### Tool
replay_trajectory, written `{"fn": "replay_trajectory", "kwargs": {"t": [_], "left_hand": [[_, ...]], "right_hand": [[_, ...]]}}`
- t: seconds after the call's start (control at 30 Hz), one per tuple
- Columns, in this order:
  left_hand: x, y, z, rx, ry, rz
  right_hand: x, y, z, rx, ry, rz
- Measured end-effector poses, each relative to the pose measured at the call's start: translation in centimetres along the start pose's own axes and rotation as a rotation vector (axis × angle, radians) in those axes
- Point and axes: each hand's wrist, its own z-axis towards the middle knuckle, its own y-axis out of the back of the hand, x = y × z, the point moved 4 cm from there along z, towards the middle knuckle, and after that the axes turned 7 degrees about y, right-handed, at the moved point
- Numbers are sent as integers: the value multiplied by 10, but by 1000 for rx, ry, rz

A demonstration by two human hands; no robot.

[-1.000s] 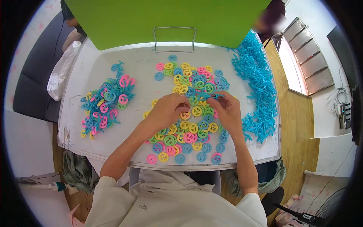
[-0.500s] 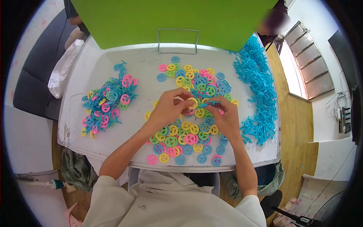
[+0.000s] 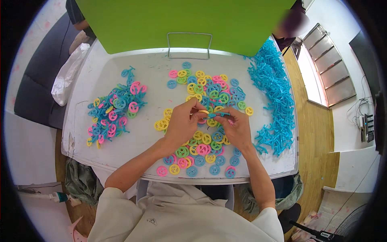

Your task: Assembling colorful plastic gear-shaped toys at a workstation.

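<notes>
Above the middle of the table my left hand (image 3: 181,123) is closed, pinching a small yellow plastic wheel (image 3: 204,111) edge-on between thumb and fingers. My right hand (image 3: 237,130) pinches a thin blue plastic stem piece (image 3: 221,114) that lies crosswise. The two parts meet between my fingertips; whether the stem sits in the wheel cannot be made out. Beneath and around both hands spread loose spoked wheels (image 3: 202,149) in pink, yellow, green and blue. To the left lies a heap of wheels with blue stems (image 3: 119,103) among them.
A long heap of blue stem pieces (image 3: 278,101) runs along the table's right side. A green board (image 3: 173,20) with a wire frame (image 3: 189,57) stands at the far edge. Other people are partly visible behind it. A white plastic bag (image 3: 70,74) hangs beyond the left edge.
My hands have come closer together, and the yellow wheel has turned from facing up to edge-on against the blue stem. My right hand has shifted slightly left.
</notes>
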Motion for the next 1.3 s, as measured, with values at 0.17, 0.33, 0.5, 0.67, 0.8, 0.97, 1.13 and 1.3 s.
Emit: {"fn": "replay_trajectory", "kwargs": {"t": [0.17,0.33,0.5,0.67,0.8,0.97,1.13,1.3], "left_hand": [[-16,0,-6,-68,-107,-8],[-16,-4,-14,-129,-179,-28],[-24,-5,-19,-173,-239,103],[-26,-6,-19,-189,-218,183],[-25,-6,-18,-205,-250,160],[-23,-6,-20,-207,-276,89],[-26,-6,-21,-106,-128,8],[-11,-2,-8,-32,-44,-120]], "right_hand": [[3,-3,0,-43,-114,216],[-6,-8,-2,-54,-217,396],[-6,-9,-6,-109,-292,522],[-2,-13,-7,-166,-264,398],[-10,-20,-10,-195,-349,504],[-10,-22,-10,-208,-377,625],[1,-16,-11,-260,-206,359],[15,-7,-3,-207,43,-49]]}}
